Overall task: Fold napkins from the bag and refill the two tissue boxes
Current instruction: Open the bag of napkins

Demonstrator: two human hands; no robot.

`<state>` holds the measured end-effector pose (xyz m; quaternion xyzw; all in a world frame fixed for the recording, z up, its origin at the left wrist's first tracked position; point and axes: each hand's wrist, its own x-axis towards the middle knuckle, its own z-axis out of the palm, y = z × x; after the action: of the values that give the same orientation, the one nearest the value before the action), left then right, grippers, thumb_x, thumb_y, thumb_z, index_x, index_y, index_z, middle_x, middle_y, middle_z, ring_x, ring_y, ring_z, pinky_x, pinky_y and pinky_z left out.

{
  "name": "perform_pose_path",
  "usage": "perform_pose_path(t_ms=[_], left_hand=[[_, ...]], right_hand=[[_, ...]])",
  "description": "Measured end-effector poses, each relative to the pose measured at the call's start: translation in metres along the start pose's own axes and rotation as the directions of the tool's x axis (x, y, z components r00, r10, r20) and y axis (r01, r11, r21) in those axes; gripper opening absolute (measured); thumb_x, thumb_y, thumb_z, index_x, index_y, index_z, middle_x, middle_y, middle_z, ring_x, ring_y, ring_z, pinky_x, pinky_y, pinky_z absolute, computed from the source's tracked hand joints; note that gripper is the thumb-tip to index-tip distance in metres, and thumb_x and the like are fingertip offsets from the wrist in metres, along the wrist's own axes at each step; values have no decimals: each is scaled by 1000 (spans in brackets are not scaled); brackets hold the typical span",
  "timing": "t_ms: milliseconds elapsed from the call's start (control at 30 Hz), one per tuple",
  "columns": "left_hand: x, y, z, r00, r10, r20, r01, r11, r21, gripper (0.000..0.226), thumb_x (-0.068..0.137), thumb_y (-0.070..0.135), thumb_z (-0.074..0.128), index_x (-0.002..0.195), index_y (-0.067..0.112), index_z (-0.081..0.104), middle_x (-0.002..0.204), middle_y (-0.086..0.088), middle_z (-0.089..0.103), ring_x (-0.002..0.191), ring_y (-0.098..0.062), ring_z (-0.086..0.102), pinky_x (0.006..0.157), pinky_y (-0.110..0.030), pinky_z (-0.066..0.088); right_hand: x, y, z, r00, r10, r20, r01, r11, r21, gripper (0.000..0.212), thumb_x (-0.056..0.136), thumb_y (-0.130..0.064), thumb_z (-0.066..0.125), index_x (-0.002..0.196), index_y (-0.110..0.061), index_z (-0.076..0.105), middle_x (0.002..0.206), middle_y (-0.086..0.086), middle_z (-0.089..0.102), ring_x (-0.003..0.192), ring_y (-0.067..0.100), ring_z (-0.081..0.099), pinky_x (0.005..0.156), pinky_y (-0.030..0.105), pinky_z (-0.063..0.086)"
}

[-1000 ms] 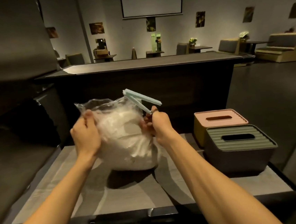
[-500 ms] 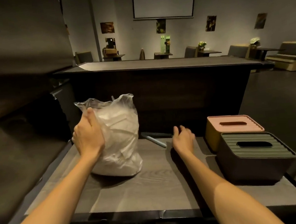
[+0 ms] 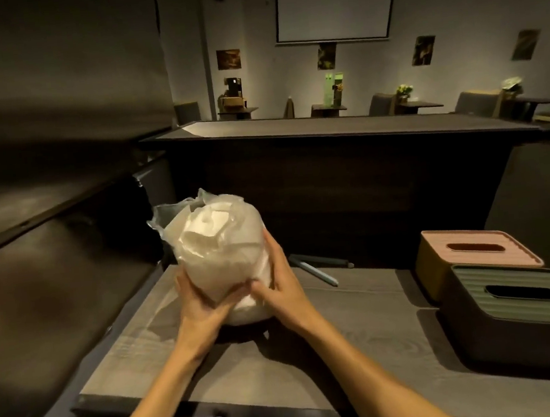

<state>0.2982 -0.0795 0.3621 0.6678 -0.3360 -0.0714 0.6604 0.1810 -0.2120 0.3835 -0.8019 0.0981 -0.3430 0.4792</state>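
On the surface (image 3: 362, 327), left hand (image 3: 198, 301) and right hand (image 3: 282, 283) grasp the unclipped bag (image 3: 218, 244); next, I judge, drawing napkins (image 3: 207, 230) out for folding

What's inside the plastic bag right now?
The clear plastic bag shows crumpled white napkins filling it. Its lower part is covered by the left hand and right hand, so the bottom contents stay hidden.
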Motion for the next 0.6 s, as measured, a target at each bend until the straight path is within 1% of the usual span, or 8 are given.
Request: perform_pose_path(t_ms=[100,167,233,300,400,500,533,600], left_hand=[[8,2,16,1000,-1,-15,3,995,99,130,51,76,82,156,36,16,154,3,29,141,-22,39,114,-52,43],[12,3,24,998,35,-46,-28,990,140,127,54,76,78,156,34,16,154,4,27,142,-23,37,115,-53,42],[12,2,26,996,65,-58,-57,990,131,125,53,74,80,154,35,17,155,5,26,143,-23,36,114,-50,42],[15,-1,26,992,110,-55,-105,990,98,127,50,71,84,152,34,17,155,3,24,143,-22,35,113,-47,43],[25,-6,27,986,155,-61,-149,985,90,133,52,74,87,153,32,13,157,-3,23,146,-24,34,114,-55,44],[29,-6,30,989,122,-84,-116,990,76,134,54,81,83,156,32,12,158,-4,28,146,-24,36,113,-58,43],[29,-6,31,989,123,-88,-117,991,61,133,55,80,83,157,34,12,159,-3,28,146,-23,37,113,-57,44],[29,-6,31,981,162,-108,-157,986,55,131,59,80,81,159,34,11,163,1,22,149,-21,33,115,-53,43]], right_hand=[[10,10,-8,998,47,-31,-48,999,-24,89,90,-24,63,165,-32,15,169,-9,23,154,9,26,125,51,29],[8,14,-9,996,63,-55,-65,997,-33,84,93,-24,62,164,-31,18,167,-8,28,153,8,29,125,51,31],[5,15,-9,996,58,-72,-60,998,-30,83,93,-25,62,164,-30,20,167,-10,30,152,6,30,125,48,32],[8,16,-9,994,51,-101,-54,998,-23,83,92,-21,62,164,-31,21,166,-11,30,152,6,31,125,49,32],[18,13,-10,992,28,-126,-31,999,-16,84,92,-20,61,164,-32,21,168,-10,29,154,10,29,124,54,31],[18,17,-11,993,14,-117,-12,1000,17,86,91,-30,62,165,-34,18,169,-12,25,154,10,27,125,54,29],[17,20,-13,995,16,-103,-13,1000,27,89,90,-37,64,165,-37,16,169,-13,23,154,9,26,125,54,29],[16,25,-17,995,38,-97,-32,998,58,93,88,-51,67,164,-44,14,169,-16,20,154,9,26,125,54,30]])
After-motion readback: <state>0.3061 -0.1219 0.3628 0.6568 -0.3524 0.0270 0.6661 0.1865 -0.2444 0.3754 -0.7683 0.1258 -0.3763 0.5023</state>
